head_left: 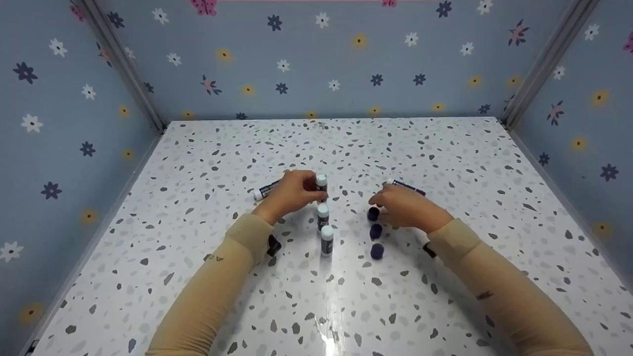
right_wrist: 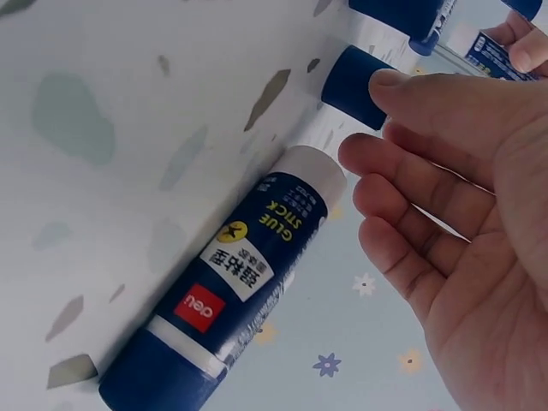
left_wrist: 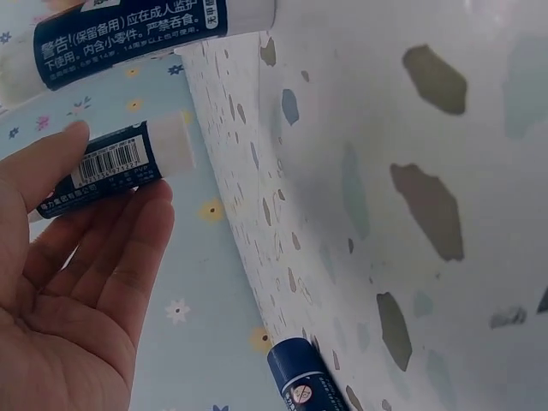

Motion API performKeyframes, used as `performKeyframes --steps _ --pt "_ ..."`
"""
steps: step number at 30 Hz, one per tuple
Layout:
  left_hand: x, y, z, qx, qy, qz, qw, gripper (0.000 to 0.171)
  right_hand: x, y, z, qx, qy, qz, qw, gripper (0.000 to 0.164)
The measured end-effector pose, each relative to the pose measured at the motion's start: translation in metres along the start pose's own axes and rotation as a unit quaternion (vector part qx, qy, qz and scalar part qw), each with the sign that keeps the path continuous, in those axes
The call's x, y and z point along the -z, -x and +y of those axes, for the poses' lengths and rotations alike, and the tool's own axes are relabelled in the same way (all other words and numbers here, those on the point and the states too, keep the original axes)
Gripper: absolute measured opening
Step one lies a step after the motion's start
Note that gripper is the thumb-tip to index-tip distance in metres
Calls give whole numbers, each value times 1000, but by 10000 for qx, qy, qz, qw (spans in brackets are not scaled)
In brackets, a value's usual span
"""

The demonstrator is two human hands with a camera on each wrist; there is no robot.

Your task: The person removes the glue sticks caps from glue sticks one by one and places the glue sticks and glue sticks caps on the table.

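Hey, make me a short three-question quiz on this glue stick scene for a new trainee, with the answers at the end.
1. Which hand holds the farthest upright glue stick?
2. True or false: the upright glue sticks all wear their caps.
3. Fill in the number: ___ loose blue caps sit in a line, counting the one that fingers are touching.

Key:
1. The left hand.
2. False; their white top ends are uncovered.
3. Three.

The glue sticks (right_wrist: 228,274) are smooth plastic; the tabletop (head_left: 346,148) glossy; sleeves (head_left: 212,287) matt cloth; corner posts (head_left: 550,59) perhaps metal.
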State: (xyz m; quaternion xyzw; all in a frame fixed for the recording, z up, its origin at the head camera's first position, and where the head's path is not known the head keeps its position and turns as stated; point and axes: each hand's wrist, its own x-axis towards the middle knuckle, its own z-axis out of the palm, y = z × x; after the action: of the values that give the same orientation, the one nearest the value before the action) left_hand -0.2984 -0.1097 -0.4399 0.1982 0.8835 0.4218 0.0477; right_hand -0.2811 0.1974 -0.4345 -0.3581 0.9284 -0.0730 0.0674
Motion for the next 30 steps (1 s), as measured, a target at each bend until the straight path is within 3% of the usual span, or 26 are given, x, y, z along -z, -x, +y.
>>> performKeyframes --steps 5,13,22,30 --pt "-3 0 -3 97 22 -102 9999 17 5 2 0 -59 -18 41 10000 35" --pt "-7 0 -7 89 -124 -214 9997 18 13 4 1 -249 32 49 9997 39" --pt "-10 2 -7 181 -210 -320 9991 20 18 10 6 -142 43 260 9996 42" --pt "-12 1 -8 223 -153 -391 9989 18 18 13 16 -305 42 121 9995 31"
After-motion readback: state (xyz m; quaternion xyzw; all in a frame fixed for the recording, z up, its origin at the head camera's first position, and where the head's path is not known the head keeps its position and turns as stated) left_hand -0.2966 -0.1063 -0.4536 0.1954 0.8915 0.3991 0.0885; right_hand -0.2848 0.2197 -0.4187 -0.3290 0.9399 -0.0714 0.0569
